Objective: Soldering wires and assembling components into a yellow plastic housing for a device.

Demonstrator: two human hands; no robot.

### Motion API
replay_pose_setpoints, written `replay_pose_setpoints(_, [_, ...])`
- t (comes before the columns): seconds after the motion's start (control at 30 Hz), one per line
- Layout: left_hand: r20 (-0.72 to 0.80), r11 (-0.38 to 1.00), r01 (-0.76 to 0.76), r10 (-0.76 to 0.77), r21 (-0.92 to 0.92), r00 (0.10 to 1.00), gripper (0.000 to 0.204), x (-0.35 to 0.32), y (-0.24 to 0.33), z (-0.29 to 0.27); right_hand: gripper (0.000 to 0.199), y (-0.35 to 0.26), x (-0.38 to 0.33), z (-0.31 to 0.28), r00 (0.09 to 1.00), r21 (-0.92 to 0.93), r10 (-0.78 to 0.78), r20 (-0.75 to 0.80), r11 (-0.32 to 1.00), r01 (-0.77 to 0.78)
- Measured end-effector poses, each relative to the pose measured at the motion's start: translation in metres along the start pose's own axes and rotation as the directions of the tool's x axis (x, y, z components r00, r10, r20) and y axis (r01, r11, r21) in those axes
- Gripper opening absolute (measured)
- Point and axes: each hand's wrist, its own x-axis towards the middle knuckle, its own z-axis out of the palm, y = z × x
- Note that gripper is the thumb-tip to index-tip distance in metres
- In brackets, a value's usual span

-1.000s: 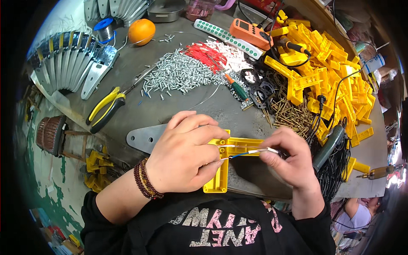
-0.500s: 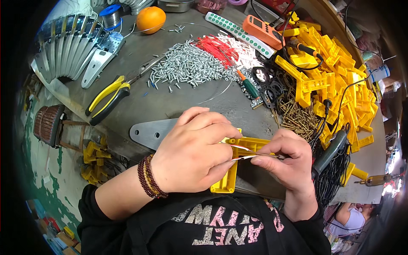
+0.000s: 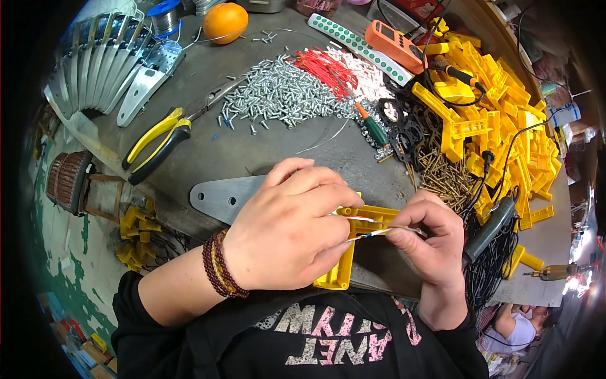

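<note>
My left hand [image 3: 287, 230] is curled palm down over a grey metal plate [image 3: 221, 196] and a yellow plastic frame [image 3: 339, 276]. Its thumb and fingers grip the left ends of two thin wires [image 3: 374, 233]; the exact grip is hidden under the hand. One wire shows red and white, the other white with a dark blue bit. On the right, my right hand [image 3: 432, 237] pinches the other ends of these wires between thumb and forefinger. Both hands hold the wires just above the yellow frame, whose ribbed inside shows between them.
Yellow-and-black pliers [image 3: 158, 142] lie at left, near fanned metal plates [image 3: 101, 63]. Silver screws [image 3: 278, 95], red sleeves [image 3: 325, 69] and an orange meter [image 3: 394, 44] sit farther back. Yellow plastic parts [image 3: 499, 114], brass screws [image 3: 445, 177] and a dark-handled tool [image 3: 489, 230] crowd the right.
My right hand has shifted very slightly, still pinching the wires. A dark blue bit now shows on the lower wire. The whole view has moved a little; my left hand keeps its pose.
</note>
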Motion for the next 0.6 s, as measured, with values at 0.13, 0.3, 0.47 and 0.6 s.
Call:
replay_pose_setpoints(0.13, [0.01, 1.0, 0.003, -0.003, 0.007, 1.0, 0.013, 0.001, -0.001, 0.0, 0.016, -0.007, 0.0, 0.003, 0.996, -0.097, 0.04, 0.083, 0.995, -0.032])
replay_pose_setpoints(0.3, [0.012, 1.0, 0.007, -0.007, -0.001, 1.0, 0.012, 0.0, -0.001, 0.0, 0.016, -0.002, 0.002, -0.003, 0.997, -0.12, 0.018, 0.07, 0.993, -0.009])
replay_pose_setpoints(0.47, [0.033, 1.0, 0.018, -0.017, -0.01, 0.999, 0.012, 0.001, 0.0, -0.001, 0.017, 0.003, 0.001, -0.005, 0.988, 0.147, 0.122, 0.09, 0.98, -0.135])
replay_pose_setpoints(0.6, [0.048, 1.0, 0.021, -0.02, -0.012, 0.999, 0.011, 0.002, 0.0, -0.001, 0.017, 0.003, 0.003, -0.002, 0.981, 0.209, 0.154, 0.115, 0.962, -0.175])
